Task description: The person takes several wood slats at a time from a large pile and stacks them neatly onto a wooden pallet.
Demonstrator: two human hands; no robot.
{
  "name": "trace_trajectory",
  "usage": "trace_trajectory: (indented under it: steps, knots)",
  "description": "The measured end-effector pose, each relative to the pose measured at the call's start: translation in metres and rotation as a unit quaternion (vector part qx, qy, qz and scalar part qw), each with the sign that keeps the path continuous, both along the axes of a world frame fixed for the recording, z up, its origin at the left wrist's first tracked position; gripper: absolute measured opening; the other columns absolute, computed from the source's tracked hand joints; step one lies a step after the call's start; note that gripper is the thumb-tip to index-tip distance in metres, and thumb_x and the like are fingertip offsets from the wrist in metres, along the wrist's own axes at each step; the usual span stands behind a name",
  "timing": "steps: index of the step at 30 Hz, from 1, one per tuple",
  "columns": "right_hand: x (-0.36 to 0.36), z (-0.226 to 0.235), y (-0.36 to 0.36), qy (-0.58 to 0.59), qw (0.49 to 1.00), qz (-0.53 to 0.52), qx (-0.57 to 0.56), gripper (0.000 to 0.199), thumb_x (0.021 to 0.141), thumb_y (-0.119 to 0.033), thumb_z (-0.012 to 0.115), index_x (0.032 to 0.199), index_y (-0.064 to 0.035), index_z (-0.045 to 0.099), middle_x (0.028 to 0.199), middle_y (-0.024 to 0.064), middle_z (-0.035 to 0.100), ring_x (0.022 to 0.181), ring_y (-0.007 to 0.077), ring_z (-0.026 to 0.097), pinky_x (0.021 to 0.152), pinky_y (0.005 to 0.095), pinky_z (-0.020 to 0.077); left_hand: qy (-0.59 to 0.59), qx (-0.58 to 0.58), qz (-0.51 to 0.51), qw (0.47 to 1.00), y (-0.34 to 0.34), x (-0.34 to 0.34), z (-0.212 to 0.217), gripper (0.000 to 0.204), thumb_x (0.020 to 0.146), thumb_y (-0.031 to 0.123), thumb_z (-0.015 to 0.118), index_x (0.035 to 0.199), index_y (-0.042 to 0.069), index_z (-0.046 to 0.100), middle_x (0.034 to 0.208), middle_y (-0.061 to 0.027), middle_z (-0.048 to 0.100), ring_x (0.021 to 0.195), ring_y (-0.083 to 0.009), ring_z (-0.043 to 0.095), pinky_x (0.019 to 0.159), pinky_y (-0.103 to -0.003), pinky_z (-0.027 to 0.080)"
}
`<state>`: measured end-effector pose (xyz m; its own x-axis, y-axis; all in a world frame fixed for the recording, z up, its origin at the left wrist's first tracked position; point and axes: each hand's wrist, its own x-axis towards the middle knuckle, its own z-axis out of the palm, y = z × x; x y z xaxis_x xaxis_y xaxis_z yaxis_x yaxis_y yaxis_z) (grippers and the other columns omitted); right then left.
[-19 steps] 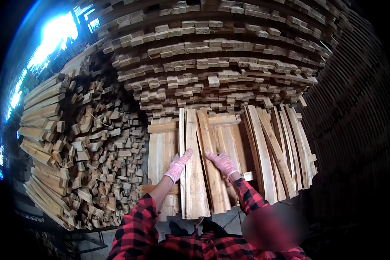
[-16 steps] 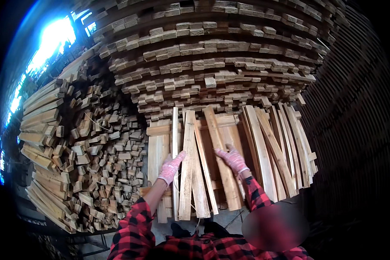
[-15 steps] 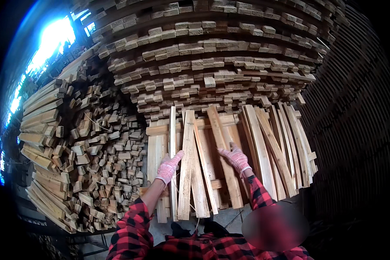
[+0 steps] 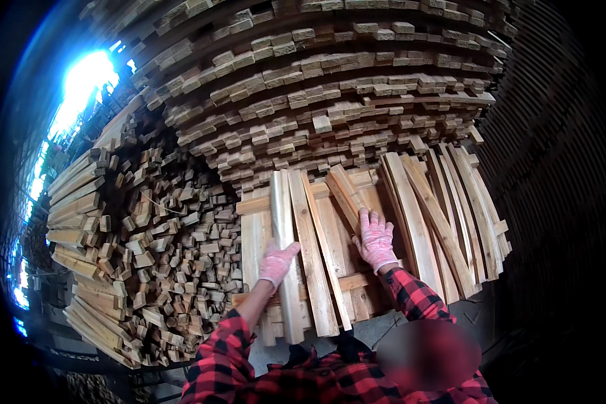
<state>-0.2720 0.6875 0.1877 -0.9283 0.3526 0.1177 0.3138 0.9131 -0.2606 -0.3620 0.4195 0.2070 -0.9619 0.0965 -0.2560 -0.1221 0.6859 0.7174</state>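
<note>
Since the earlier frame the plank [image 4: 284, 256] under the left hand [image 4: 277, 263] has turned from its thin edge to its broad face, and the right hand [image 4: 375, 240] has gone a little higher on the slat [image 4: 345, 190].

Nearest are the red and black checked sleeves [image 4: 414, 296]. Both hands wear pink knit gloves. The left hand lies on the lower half of the plank, fingers pressed together and curled on its face; whether the thumb grips the edge I cannot tell. The right hand lies flat with fingers spread, the fingertips [image 4: 365, 216] touching the lower end of the slat.

The plank is pale, rough-sawn wood, long and flat. Its long axis runs almost upright, the top end toward the stack. The slat tilts to the upper left.

Just beside them more boards [image 4: 444, 229] lean in a fan. To the left is a pile of short offcuts [image 4: 148, 249]. Behind stands the stack of bars [image 4: 330, 87], end grain outward.
</note>
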Motion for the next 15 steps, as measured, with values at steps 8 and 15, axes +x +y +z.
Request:
trace_trajectory:
  steps: [8, 15]
  knots:
    - [-0.024, 0.004, -0.067, 0.001, 0.890, -0.013, -0.456, 0.083, 0.095, -0.049, 0.064, 0.154, 0.0018, 0.034, 0.150, 0.0277, 0.046, 0.142, 0.0381, 0.043, 0.117, 0.0420, 0.0330, -0.007, -0.123, 0.063, 0.990, -0.037, -0.029, 0.017, 0.090, 0.081, 0.044, 0.076, 0.144, -0.008, 0.037, 0.124, -0.0337, 0.062, 0.115, -0.0430, 0.064, 0.097, -0.044, 0.050]
    - [-0.027, -0.017, -0.078, 0.042, 0.883, -0.039, -0.467, 0.078, 0.097, -0.045, 0.063, 0.157, -0.0063, 0.031, 0.147, 0.0284, 0.050, 0.135, 0.0404, 0.050, 0.110, 0.0406, 0.0408, 0.024, -0.172, 0.075, 0.982, -0.041, -0.032, -0.022, 0.072, 0.081, 0.040, 0.069, 0.133, -0.003, 0.042, 0.107, -0.0335, 0.067, 0.100, -0.0480, 0.067, 0.088, -0.052, 0.053]
